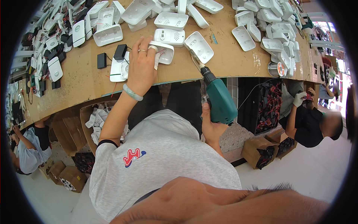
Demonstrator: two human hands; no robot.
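My left hand, with a ring and a pale bangle, grips the left edge of a white plastic housing at the table's near edge. A white wrap covers part of a finger. My right hand is closed around the handle of a green power drill. The drill tilts up and left, its bit tip close to an open white shell; I cannot tell whether they touch. Beside my left hand lie a white casing and a black box-shaped part with a wire.
White shells are heaped at the back, with another pile at the right. Casings and black parts cover the left. A solder wire spool stands near the right front edge. A gloved co-worker is on the right, another person on the left.
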